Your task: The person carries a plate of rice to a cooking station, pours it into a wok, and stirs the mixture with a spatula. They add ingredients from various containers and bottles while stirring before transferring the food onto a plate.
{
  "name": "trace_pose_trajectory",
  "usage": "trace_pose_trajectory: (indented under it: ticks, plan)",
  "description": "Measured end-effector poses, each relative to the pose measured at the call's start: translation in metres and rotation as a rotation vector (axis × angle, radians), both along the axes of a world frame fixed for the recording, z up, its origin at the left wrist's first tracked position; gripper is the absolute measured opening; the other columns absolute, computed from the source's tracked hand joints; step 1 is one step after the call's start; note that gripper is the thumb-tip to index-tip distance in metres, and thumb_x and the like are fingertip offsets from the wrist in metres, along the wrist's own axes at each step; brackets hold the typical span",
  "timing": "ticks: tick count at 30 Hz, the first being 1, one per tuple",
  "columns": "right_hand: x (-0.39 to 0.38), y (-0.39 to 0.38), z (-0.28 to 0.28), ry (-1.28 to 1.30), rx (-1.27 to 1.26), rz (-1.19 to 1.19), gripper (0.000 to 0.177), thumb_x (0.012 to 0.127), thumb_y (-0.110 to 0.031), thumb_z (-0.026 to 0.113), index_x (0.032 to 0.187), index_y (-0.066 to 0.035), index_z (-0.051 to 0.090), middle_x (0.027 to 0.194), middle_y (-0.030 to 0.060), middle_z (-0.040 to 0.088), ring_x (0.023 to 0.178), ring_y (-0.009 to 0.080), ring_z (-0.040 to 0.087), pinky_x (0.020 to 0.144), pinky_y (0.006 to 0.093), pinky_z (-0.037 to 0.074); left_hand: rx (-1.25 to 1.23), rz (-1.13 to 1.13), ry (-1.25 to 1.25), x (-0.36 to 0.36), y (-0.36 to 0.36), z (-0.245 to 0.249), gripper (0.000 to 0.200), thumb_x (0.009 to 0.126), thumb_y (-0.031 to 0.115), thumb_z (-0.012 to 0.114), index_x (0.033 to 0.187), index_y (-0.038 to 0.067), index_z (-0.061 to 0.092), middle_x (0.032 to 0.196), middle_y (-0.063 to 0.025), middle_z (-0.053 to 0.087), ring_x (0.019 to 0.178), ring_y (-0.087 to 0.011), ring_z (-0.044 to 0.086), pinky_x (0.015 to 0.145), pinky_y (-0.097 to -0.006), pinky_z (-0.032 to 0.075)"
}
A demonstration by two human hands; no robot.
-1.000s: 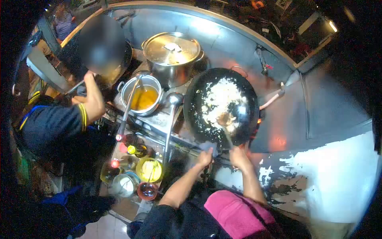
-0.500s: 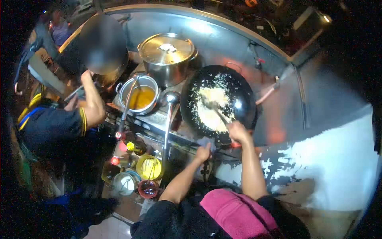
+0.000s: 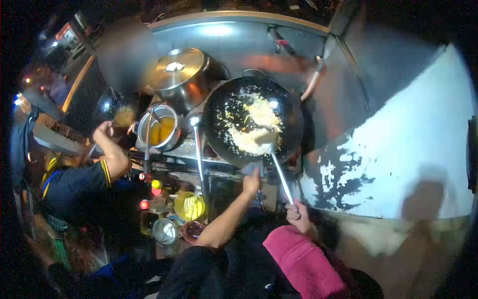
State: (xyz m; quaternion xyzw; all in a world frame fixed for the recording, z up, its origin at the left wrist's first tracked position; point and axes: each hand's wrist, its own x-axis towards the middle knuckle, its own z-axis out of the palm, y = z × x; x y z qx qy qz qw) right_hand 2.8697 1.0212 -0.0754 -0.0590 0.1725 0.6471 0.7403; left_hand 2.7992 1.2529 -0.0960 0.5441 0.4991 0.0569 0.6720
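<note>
A large black wok (image 3: 219, 137) sits on the stove in front of me. In it lies pale yellow-white food (image 3: 264, 117), rice-like, with loose grains scattered up the sides. My right hand (image 3: 298, 215) is closed round the end of a wok spatula's (image 3: 281, 174) long metal handle. The spatula's head rests on the food near the wok's front side. At the wok's near rim, my left hand (image 3: 252, 183) is closed on a folded grey-blue cloth (image 3: 252, 168). The cloth hides whatever part of the wok it touches.
Left of the wok are a ladle (image 3: 197, 144), a pot of amber liquid (image 3: 162, 133) and a lidded stockpot (image 3: 181, 74). Nearer stand a yellow bowl (image 3: 190, 206), a clear container (image 3: 165, 231) and bottles. A co-worker's arm (image 3: 112, 154) works at another wok farther left.
My right hand has drawn back towards my body, tilting the spatula's handle down and right. The food has shifted in the wok. My view has turned right, and the co-worker's arm has moved.
</note>
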Motion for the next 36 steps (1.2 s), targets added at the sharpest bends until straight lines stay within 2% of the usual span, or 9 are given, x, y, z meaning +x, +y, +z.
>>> trace_pose_trajectory:
  ticks: [1,7,11,20,25,27,31,33,36]
  plan:
    - [-0.003,-0.009,-0.006,0.058,0.044,-0.017,0.043,0.093,-0.026,0.033,0.129,-0.005,0.027,0.057,-0.0005,0.035,0.036,0.0075,0.033,0.035,0.0222,0.030,-0.038,0.070,-0.102,0.001,-0.005,0.000,0.046,0.084,0.042,0.047,0.080,-0.003,0.059,0.067,-0.0060,0.055,0.058,-0.0133,0.049,0.053,-0.0292,0.040]
    - [0.000,-0.016,0.005,0.007,0.183,-0.049,0.040,0.092,-0.026,0.034,0.128,-0.009,0.030,0.056,0.0005,0.037,0.036,0.0074,0.033,0.037,0.0219,0.030,-0.174,0.149,-0.155,0.003,-0.012,0.032,0.041,0.085,0.040,0.046,0.094,0.002,0.057,0.079,-0.0049,0.057,0.066,-0.0134,0.052,0.060,-0.0272,0.042]
    - [0.021,-0.010,-0.012,-0.133,-0.187,0.067,0.037,0.091,-0.023,0.037,0.124,-0.008,0.034,0.055,-0.0018,0.037,0.034,0.0051,0.032,0.030,0.0197,0.025,-0.196,0.048,-0.040,0.001,-0.004,0.014,0.043,0.083,0.044,0.047,0.086,0.003,0.057,0.072,-0.0060,0.056,0.059,-0.0137,0.052,0.054,-0.0274,0.041]
    - [0.149,0.129,0.238,-1.986,-0.939,0.940,0.012,0.072,-0.006,0.061,0.083,-0.002,0.063,0.059,0.0052,0.058,0.043,0.0081,0.050,0.037,0.0220,0.038,-0.303,0.145,-0.162,0.012,0.002,-0.001,0.054,0.079,0.050,0.046,0.062,0.001,0.058,0.053,-0.0093,0.054,0.045,-0.0165,0.050,0.043,-0.0291,0.037]
    - [0.115,0.213,0.309,-2.844,-1.204,1.322,0.010,0.062,-0.005,0.061,0.069,0.002,0.063,0.068,0.0172,0.061,0.060,0.0285,0.061,0.054,0.0366,0.047,-0.116,0.136,-0.117,0.006,0.003,0.016,0.056,0.076,0.050,0.046,0.057,-0.001,0.061,0.053,-0.0127,0.056,0.050,-0.0212,0.053,0.053,-0.0328,0.041]
    - [0.136,0.242,0.248,-2.868,-1.266,1.360,0.025,0.064,-0.008,0.060,0.088,-0.001,0.062,0.089,0.0173,0.062,0.086,0.0303,0.060,0.073,0.0398,0.048,0.082,0.127,0.001,0.000,0.001,0.027,0.057,0.075,0.050,0.046,0.067,-0.005,0.062,0.065,-0.0201,0.060,0.062,-0.0299,0.058,0.064,-0.0368,0.044]
    - [0.136,0.276,0.211,-2.789,-1.469,1.112,0.026,0.070,-0.013,0.059,0.093,-0.003,0.060,0.097,0.0174,0.060,0.093,0.0317,0.057,0.079,0.0419,0.046,0.115,0.089,0.117,-0.016,0.020,0.027,0.060,0.076,0.049,0.043,0.076,-0.008,0.061,0.085,-0.0295,0.057,0.089,-0.0383,0.056,0.078,-0.0414,0.041]
    - [0.183,0.280,0.201,-3.175,-1.298,1.019,0.019,0.075,-0.015,0.051,0.086,-0.004,0.063,0.081,0.0164,0.063,0.076,0.0309,0.062,0.066,0.0392,0.049,0.213,0.107,0.150,-0.028,0.036,0.015,0.061,0.077,0.050,0.042,0.074,-0.008,0.061,0.081,-0.0288,0.058,0.084,-0.0381,0.057,0.077,-0.0405,0.042]
    - [0.177,0.291,0.253,-3.143,-1.551,0.795,0.016,0.074,-0.016,0.054,0.080,-0.006,0.064,0.078,0.0139,0.063,0.074,0.0293,0.062,0.061,0.0378,0.049,0.145,0.045,0.027,-0.056,0.063,0.059,0.062,0.076,0.051,0.043,0.073,-0.009,0.060,0.077,-0.0294,0.058,0.082,-0.0383,0.058,0.075,-0.0398,0.043]
